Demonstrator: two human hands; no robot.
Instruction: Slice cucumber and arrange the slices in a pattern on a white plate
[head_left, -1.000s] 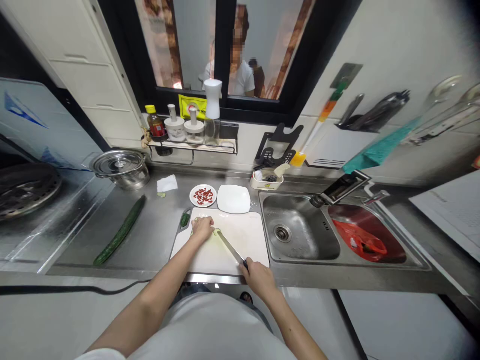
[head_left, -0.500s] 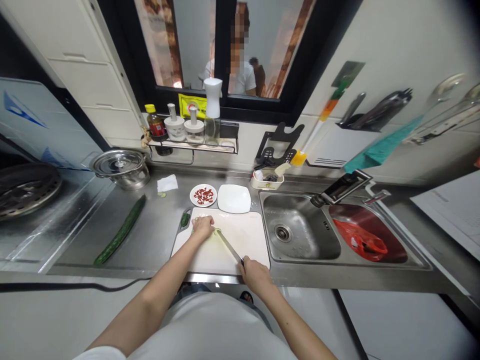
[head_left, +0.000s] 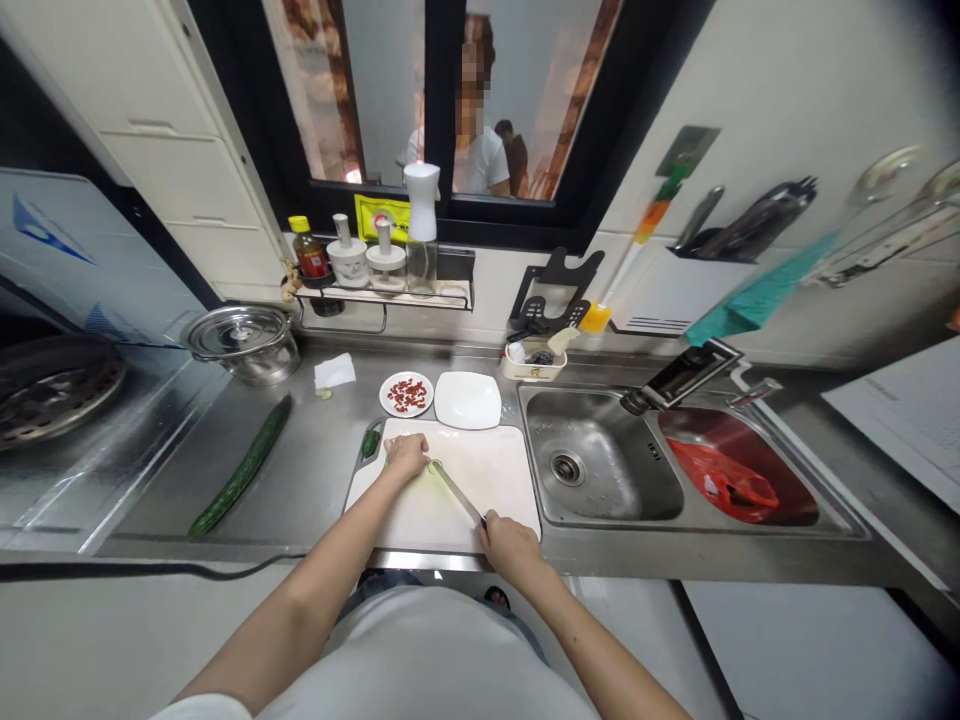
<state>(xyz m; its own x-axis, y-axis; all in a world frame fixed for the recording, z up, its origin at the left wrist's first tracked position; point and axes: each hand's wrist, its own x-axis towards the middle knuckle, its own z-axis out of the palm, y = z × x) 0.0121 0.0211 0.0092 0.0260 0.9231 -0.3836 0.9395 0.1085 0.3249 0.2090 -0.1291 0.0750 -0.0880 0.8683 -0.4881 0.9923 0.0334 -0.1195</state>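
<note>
On the white cutting board [head_left: 480, 465], my left hand [head_left: 407, 456] is closed over a pale green piece of cucumber, mostly hidden under the fingers. My right hand [head_left: 511, 546] grips a kitchen knife [head_left: 459, 494] by its dark handle. The blade points up and left, its tip at a thin pale green slice [head_left: 433, 465] beside my left fingertips. A short dark green cucumber piece [head_left: 370, 443] lies at the board's upper left corner, by the handle slot. The whole cucumber [head_left: 244, 468] rests on the counter to the left.
Behind the board are a plate of red bits [head_left: 406, 394] and a white square dish [head_left: 468, 400]. A lidded steel pot [head_left: 247, 340] stands at the back left. The double sink [head_left: 600, 510] is on the right, holding a red bag [head_left: 724, 478]. Bottles line a rack [head_left: 386, 297].
Both hands, the knife and the cucumber stay in nearly the same places. The view has tilted very slightly, so the background sits a little lower.
</note>
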